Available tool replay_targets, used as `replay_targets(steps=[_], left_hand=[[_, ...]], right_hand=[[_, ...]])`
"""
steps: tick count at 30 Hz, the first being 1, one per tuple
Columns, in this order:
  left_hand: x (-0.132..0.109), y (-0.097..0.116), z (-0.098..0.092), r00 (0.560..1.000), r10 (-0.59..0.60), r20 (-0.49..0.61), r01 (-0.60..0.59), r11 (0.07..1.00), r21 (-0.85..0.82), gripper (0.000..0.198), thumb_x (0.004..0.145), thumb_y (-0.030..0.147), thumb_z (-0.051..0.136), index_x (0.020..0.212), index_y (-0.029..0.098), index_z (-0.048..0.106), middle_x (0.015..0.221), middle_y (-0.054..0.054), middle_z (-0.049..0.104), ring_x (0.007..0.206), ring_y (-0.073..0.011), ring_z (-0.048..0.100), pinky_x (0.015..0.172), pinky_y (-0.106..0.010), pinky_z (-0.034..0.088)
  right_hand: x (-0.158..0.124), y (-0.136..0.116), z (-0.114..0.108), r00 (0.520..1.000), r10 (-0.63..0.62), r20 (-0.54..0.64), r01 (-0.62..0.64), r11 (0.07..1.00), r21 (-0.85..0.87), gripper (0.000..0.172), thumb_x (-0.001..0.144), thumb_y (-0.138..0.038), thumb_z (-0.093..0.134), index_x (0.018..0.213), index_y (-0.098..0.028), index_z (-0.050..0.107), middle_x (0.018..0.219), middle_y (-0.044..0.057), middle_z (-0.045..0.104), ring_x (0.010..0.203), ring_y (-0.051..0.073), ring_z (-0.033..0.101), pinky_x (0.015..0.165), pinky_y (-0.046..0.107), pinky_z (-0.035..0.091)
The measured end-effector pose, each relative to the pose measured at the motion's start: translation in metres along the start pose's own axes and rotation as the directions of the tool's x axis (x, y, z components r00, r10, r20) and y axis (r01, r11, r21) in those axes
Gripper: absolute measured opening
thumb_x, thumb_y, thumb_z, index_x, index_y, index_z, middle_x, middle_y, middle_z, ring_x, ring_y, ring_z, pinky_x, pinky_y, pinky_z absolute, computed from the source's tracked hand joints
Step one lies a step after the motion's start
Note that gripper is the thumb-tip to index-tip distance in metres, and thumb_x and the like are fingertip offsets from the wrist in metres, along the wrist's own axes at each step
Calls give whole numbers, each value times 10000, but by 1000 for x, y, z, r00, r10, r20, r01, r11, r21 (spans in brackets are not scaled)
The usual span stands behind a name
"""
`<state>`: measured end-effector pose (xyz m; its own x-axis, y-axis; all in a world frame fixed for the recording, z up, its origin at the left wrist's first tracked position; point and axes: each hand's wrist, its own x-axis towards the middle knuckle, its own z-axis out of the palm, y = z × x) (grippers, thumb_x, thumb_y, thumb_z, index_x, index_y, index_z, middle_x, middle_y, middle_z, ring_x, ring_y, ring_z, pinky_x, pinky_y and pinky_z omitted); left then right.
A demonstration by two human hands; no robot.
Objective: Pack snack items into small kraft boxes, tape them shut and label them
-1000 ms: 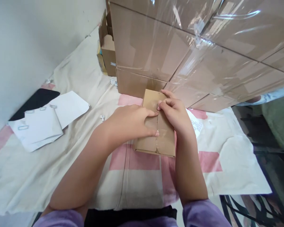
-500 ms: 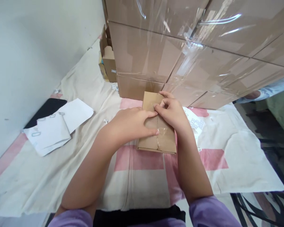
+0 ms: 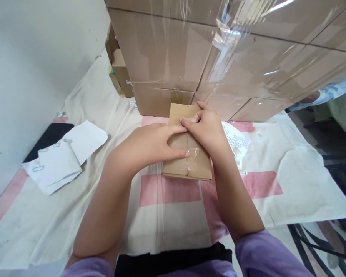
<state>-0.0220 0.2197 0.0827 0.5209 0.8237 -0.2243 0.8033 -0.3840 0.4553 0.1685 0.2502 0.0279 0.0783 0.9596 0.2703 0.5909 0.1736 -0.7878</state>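
A small brown cardboard box (image 3: 178, 167) lies flat on the cloth before me, with a seam down its top and clear tape (image 3: 194, 154) over the seam's near part. Across it from the left reaches my left hand (image 3: 145, 144), open, thumb and forefinger spread on the top; its other fingers are hidden. My right hand (image 3: 203, 125) rests on the upper right of the box, fingers bent and thumb pressed to them at the seam. Whatever that pinch holds is too small to make out.
Large cartons (image 3: 167, 57) wrapped in clear film stand behind the box. White papers (image 3: 60, 163) and a black flat item (image 3: 47, 140) lie left; a printed white sheet (image 3: 235, 140) lies right. An opened carton (image 3: 121, 71) stands at back left. Another person's sleeve (image 3: 333, 90) shows far right.
The view has tilted and shifted slightly, so the box and both hands appear a little higher and further left. Both hands keep nearly the same hold on the box.
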Motion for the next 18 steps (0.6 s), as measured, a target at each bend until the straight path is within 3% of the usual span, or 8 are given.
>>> replay_targets(steps=[3,5,8,10,14,18], left_hand=[[2,-1,0,1000,5,9,-5,1000,-22,653,818,694,567,1427,460,529,1302,24,688,1099,-274,651,848,-339,489],[3,-2,0,1000,-1,19,2,999,-37,687,814,702,569,1454,465,496,1335,24,675,1113,-280,652,849,-339,495],[4,-3,1,1000,-11,15,12,999,-41,717,810,724,564,1472,466,472,1386,34,648,1154,-286,642,863,-341,499],[4,-2,2,1000,-4,5,4,999,-47,737,809,736,561,1484,461,456,1420,39,627,1198,-289,625,889,-345,497],[5,0,5,1000,1,-5,-1,998,-59,738,815,727,561,1485,435,453,1444,28,609,1216,-285,619,897,-341,495],[5,0,6,1000,-7,-7,6,998,-60,724,809,726,566,1466,439,461,1456,34,598,1228,-285,613,871,-333,500]], right_hand=[[-3,4,4,992,-48,-116,51,999,19,408,718,-303,786,544,-227,425,1277,126,589,1488,431,166,1216,698,147],[-4,4,5,985,-57,-162,60,998,13,402,715,-275,787,548,-225,425,1240,132,595,1482,447,135,1202,727,123],[-4,-1,2,987,-28,-161,24,999,-27,387,738,-261,758,543,-226,426,1108,141,632,1441,451,250,1181,712,192],[-4,-8,-6,996,19,-90,-24,998,-54,398,782,-273,718,532,-231,411,979,132,650,1384,429,386,1155,641,296],[-6,-24,-31,990,140,10,-140,989,-51,438,866,-323,645,535,-239,371,770,79,619,1131,338,617,969,465,480],[-8,-21,-45,987,151,-45,-153,988,-31,392,863,-376,658,580,-230,430,646,17,559,834,236,632,877,410,506]])
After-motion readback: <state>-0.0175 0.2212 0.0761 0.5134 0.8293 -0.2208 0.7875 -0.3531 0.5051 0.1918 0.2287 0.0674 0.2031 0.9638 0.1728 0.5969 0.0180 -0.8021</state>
